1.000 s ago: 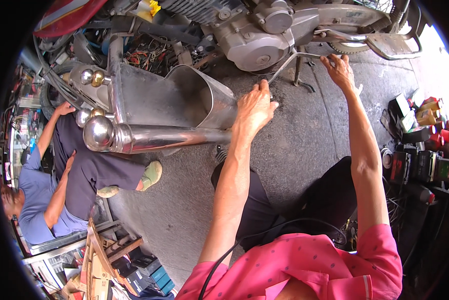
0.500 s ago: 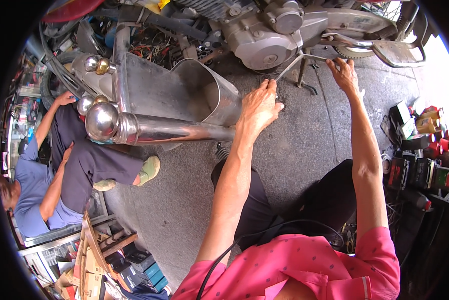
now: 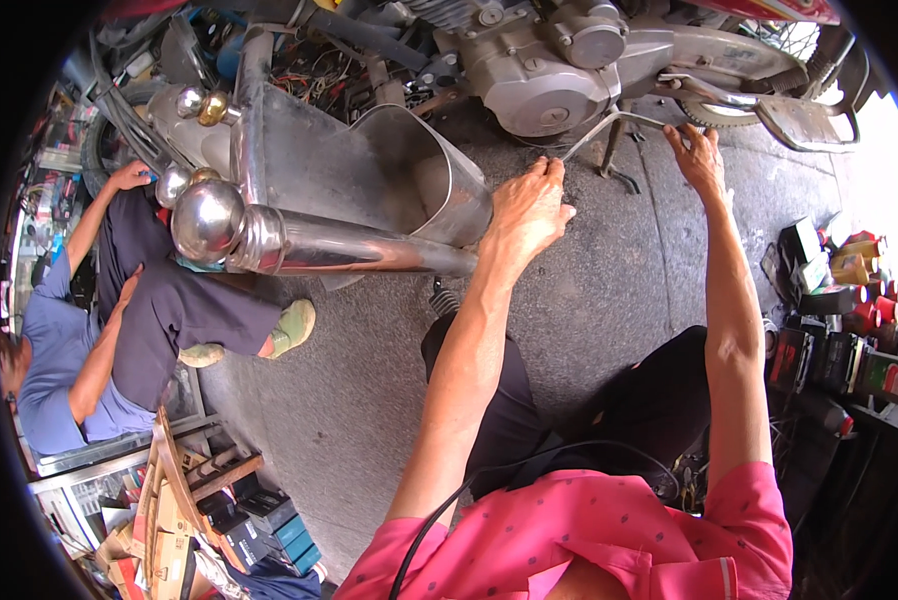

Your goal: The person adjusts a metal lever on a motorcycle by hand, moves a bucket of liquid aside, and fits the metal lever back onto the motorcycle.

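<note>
Under the grey motorcycle engine (image 3: 544, 85), a thin silvery Y-shaped wrench (image 3: 591, 133) spreads two arms from a bend close below the casing. My left hand (image 3: 529, 210) is closed on the end of its left arm, knuckles up. The fingers of my right hand (image 3: 701, 160) close around the end of the other arm, farther right. What the wrench's middle meets at the engine is too small to make out. A metal stand leg (image 3: 612, 150) comes down just behind the wrench.
A large metal exhaust canister (image 3: 369, 255) with shiny round ends lies left of my left arm. A seated person in blue (image 3: 54, 360) is at the far left. Bottles and boxes (image 3: 864, 300) stand at right; cartons (image 3: 174, 540) fill the lower left.
The view has shifted slightly, so the motorcycle sits a little farther right and lower. Both hands keep their hold on the wrench, with little visible movement against the engine.
</note>
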The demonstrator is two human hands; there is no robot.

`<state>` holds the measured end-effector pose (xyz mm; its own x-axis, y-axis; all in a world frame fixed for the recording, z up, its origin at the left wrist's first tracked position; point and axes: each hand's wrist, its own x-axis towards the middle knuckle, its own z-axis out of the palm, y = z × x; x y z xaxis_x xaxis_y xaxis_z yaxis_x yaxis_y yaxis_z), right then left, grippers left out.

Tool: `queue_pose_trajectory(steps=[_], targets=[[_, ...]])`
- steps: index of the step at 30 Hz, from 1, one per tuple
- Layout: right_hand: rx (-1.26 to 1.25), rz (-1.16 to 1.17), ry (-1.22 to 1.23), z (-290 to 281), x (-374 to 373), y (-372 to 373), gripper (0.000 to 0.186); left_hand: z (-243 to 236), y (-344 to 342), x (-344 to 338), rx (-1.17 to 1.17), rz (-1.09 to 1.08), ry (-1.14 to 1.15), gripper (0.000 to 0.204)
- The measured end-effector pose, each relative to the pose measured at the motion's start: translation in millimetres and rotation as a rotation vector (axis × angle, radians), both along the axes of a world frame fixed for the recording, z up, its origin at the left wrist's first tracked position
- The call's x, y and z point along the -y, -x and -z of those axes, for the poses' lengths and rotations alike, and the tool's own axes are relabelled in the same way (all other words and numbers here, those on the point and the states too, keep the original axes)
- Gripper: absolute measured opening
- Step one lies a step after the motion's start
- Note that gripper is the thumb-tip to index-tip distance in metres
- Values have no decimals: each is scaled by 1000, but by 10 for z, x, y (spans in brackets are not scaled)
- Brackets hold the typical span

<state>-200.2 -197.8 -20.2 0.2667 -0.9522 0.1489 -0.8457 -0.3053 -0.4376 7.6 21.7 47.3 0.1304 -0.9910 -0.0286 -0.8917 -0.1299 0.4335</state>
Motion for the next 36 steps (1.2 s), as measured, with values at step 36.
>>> queue_pose_trajectory(steps=[36], targets=[[-35,-69,96,124,119,57,51,-8,-3,-32,57,-5,-8,61]])
